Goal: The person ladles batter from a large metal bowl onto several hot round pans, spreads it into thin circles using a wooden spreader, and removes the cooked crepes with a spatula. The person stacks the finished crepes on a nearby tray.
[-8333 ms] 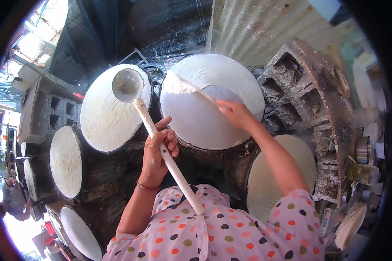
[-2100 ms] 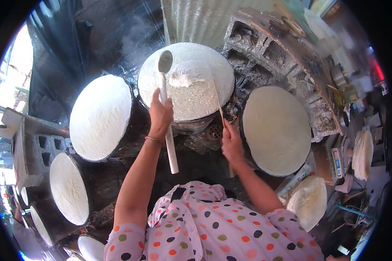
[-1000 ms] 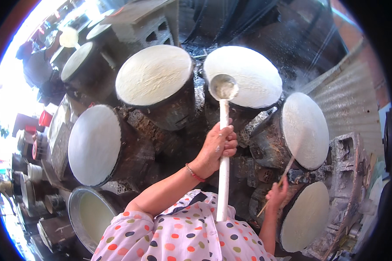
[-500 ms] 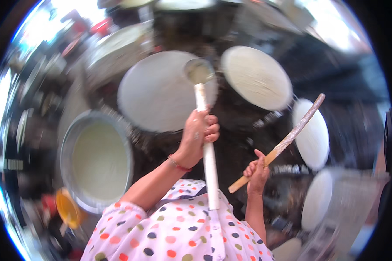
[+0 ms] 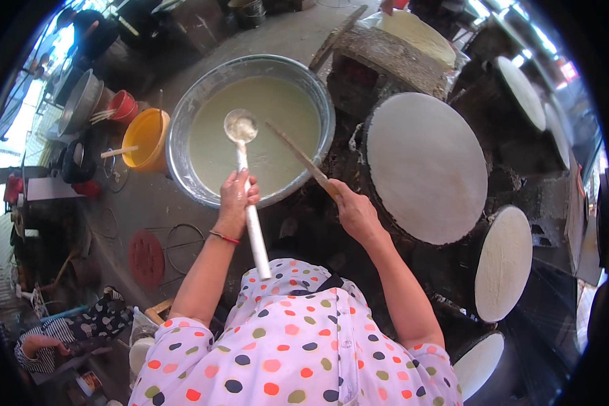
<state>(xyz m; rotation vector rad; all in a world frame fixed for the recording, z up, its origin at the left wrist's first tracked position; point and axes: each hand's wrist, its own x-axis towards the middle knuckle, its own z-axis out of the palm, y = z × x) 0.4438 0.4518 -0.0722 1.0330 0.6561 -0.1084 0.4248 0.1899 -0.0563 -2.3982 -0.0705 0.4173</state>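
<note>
My left hand (image 5: 237,196) is wrapped round the white handle of a ladle (image 5: 254,233). The ladle's round bowl (image 5: 241,126), smeared with batter, is over a large metal basin (image 5: 329,111). Pale, creamy batter (image 5: 281,101) fills much of the basin. In my right hand (image 5: 356,211) is a flat wooden stick (image 5: 303,158), its whitened far end pointing over the batter beside the ladle. Whether either tool touches the batter I cannot tell. Right of the basin lies a large round griddle (image 5: 427,169) with a pale grey-white surface.
More round griddles, one with a pale sheet (image 5: 503,264), curve along the right. A low block (image 5: 392,57) bears a stack of pale rounds (image 5: 419,37). Left of the basin stand a yellow bucket (image 5: 146,141) and a red bucket (image 5: 122,106). Another person (image 5: 81,331) is at lower left.
My view has turned left, from the griddles to the basin. Both hands have come over the basin's near side, still holding the ladle and the stick, which now points up and left.
</note>
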